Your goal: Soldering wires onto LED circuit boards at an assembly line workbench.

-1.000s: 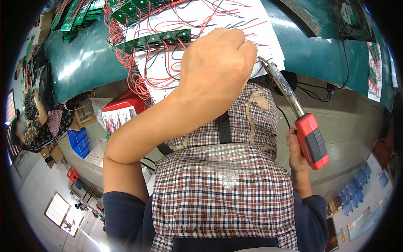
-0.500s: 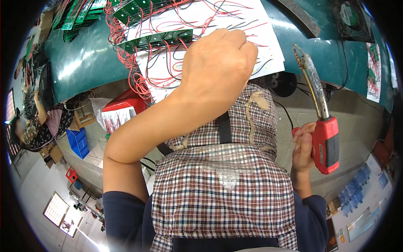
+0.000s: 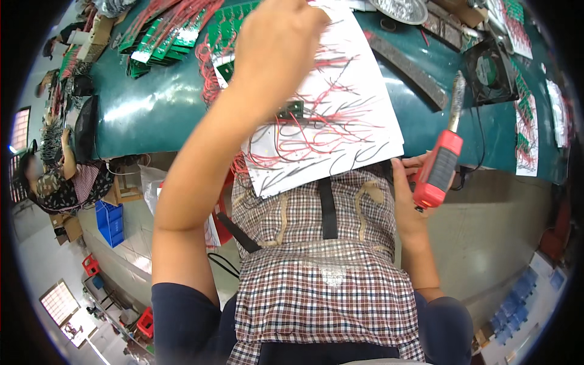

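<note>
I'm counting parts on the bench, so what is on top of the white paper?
Red and black wires and green circuit boards lie on the white paper. The left hand and forearm block part of the view, so whatever is behind them cannot be seen.

I see the red-and-black soldering gun (image 3: 446, 146) pointing away, clear of the white sheet (image 3: 365, 79); green circuit board (image 3: 294, 110) and red/black wires (image 3: 316, 145) lie on it.

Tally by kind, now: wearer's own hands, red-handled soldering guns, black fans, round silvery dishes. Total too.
Own hands: 2 (left hand, right hand)
Soldering gun: 1
Black fan: 1
Round silvery dish: 1
Total: 5
</note>
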Action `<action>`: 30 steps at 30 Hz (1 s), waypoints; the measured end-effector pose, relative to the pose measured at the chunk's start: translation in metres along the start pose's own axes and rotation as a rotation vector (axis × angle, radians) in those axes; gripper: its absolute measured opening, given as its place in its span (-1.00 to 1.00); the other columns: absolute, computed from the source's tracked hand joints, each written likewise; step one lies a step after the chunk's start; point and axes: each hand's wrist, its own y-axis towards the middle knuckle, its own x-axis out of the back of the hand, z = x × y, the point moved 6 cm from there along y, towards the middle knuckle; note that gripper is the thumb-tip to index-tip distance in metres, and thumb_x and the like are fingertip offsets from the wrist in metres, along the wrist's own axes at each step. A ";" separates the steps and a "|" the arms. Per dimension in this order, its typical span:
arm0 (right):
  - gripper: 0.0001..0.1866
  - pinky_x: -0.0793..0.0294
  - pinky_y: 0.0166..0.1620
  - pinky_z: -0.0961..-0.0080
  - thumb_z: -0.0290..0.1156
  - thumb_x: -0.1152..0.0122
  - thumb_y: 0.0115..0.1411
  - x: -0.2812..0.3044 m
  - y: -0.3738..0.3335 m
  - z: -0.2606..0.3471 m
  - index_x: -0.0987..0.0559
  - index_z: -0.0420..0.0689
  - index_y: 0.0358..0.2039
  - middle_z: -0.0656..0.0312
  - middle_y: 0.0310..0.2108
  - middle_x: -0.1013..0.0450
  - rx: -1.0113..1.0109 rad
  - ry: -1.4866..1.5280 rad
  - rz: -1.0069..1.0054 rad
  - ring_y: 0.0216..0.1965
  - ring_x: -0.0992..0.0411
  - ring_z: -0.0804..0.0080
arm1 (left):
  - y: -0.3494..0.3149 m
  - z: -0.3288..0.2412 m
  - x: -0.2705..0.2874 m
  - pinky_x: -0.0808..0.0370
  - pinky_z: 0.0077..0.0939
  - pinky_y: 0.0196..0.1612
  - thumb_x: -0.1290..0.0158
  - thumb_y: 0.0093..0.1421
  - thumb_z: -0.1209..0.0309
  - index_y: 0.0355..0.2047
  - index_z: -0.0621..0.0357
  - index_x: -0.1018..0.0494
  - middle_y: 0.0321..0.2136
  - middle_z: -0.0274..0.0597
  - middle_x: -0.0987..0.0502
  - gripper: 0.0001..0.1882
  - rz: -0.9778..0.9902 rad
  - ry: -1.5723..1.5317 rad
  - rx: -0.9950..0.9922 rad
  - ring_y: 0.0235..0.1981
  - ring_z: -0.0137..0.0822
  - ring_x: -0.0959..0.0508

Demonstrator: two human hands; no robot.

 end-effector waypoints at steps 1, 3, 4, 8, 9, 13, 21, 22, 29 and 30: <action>-0.47 -0.48 -0.32 0.64 -0.64 -0.46 0.01 -0.004 0.003 0.003 -0.31 -0.21 -0.10 0.25 -0.36 -0.42 0.068 -0.029 0.011 -0.42 -0.42 0.57 | 0.012 0.011 0.005 -0.49 -0.19 -0.26 -0.07 0.16 0.41 -0.31 0.15 -0.54 -0.39 -0.07 -0.54 -0.87 -0.031 0.016 -0.007 -0.31 -0.04 -0.55; -0.47 -0.49 -0.37 0.61 -0.64 -0.47 -0.02 -0.011 0.004 0.008 -0.31 -0.21 -0.12 0.22 -0.35 -0.42 0.178 -0.067 0.025 -0.45 -0.43 0.54 | 0.029 0.035 -0.006 -0.47 -0.13 -0.33 -0.04 0.23 0.40 -0.35 0.24 -0.46 -0.47 0.01 -0.52 -0.86 -0.081 0.034 -0.019 -0.42 0.01 -0.54; -0.47 -0.49 -0.37 0.61 -0.64 -0.47 -0.02 -0.015 0.003 0.010 -0.31 -0.21 -0.12 0.22 -0.35 -0.42 0.198 -0.055 0.028 -0.45 -0.43 0.54 | 0.027 0.060 -0.036 -0.46 -0.12 -0.18 -0.03 0.24 0.32 -0.20 0.04 -0.53 -0.30 -0.06 -0.53 -0.83 0.061 0.020 0.070 -0.23 -0.02 -0.53; -0.45 -0.49 -0.35 0.60 -0.67 -0.43 0.00 -0.013 -0.002 0.019 -0.28 -0.23 -0.08 0.19 -0.30 -0.42 0.252 -0.102 0.028 -0.42 -0.45 0.51 | 0.036 0.082 -0.090 -0.31 0.03 0.13 0.03 0.30 0.06 0.06 -0.38 -0.52 0.04 -0.11 -0.46 -0.65 0.351 -0.051 0.147 0.10 -0.02 -0.44; -0.43 -0.50 -0.32 0.59 -0.68 -0.42 0.01 -0.012 -0.003 0.015 -0.26 -0.22 -0.05 0.19 -0.29 -0.42 0.197 -0.053 0.016 -0.41 -0.45 0.50 | 0.041 0.077 -0.092 -0.31 0.03 0.13 0.03 0.30 0.06 0.06 -0.38 -0.52 0.04 -0.11 -0.46 -0.65 0.342 -0.054 0.141 0.10 -0.02 -0.44; -0.47 -0.48 -0.18 0.56 -0.72 -0.30 0.10 -0.012 -0.007 0.011 -0.23 -0.18 -0.01 0.12 -0.17 -0.41 0.103 0.065 0.047 -0.27 -0.45 0.47 | 0.050 0.068 -0.102 -0.23 -0.03 0.22 0.05 0.33 0.03 0.11 -0.36 -0.50 0.12 -0.08 -0.41 -0.62 0.483 -0.191 0.231 0.17 -0.02 -0.38; -0.45 -0.47 -0.05 0.47 -0.67 -0.38 0.05 -0.013 0.005 0.021 -0.25 -0.22 -0.04 0.05 -0.08 -0.39 0.243 -0.164 -0.075 -0.09 -0.44 0.36 | 0.044 0.075 -0.113 -0.16 -0.02 0.28 0.05 0.27 -0.11 0.20 -0.29 -0.41 0.22 0.00 -0.30 -0.46 0.558 -0.187 0.322 0.26 0.05 -0.29; -0.45 -0.47 -0.05 0.47 -0.67 -0.38 0.05 -0.014 0.006 0.020 -0.25 -0.22 -0.04 0.05 -0.08 -0.39 0.255 -0.162 -0.076 -0.09 -0.44 0.36 | 0.044 0.075 -0.112 -0.16 -0.02 0.28 0.05 0.27 -0.11 0.20 -0.29 -0.41 0.22 0.00 -0.30 -0.46 0.546 -0.184 0.322 0.26 0.05 -0.29; -0.49 -0.44 -0.01 0.41 -0.65 -0.37 0.07 -0.014 -0.001 0.004 -0.26 -0.18 -0.09 0.10 -0.04 -0.36 0.065 -0.063 -0.067 -0.06 -0.41 0.34 | 0.049 0.071 -0.117 -0.14 0.03 0.28 -0.01 0.19 -0.11 0.23 -0.39 -0.38 0.26 0.07 -0.24 -0.41 0.649 -0.309 0.405 0.28 0.09 -0.24; -0.49 -0.44 -0.01 0.41 -0.65 -0.37 0.07 -0.015 -0.002 0.005 -0.26 -0.18 -0.09 0.10 -0.04 -0.36 0.074 -0.059 -0.069 -0.06 -0.41 0.34 | 0.050 0.071 -0.116 -0.14 0.03 0.28 -0.01 0.19 -0.11 0.23 -0.39 -0.38 0.26 0.07 -0.24 -0.41 0.640 -0.305 0.403 0.28 0.09 -0.24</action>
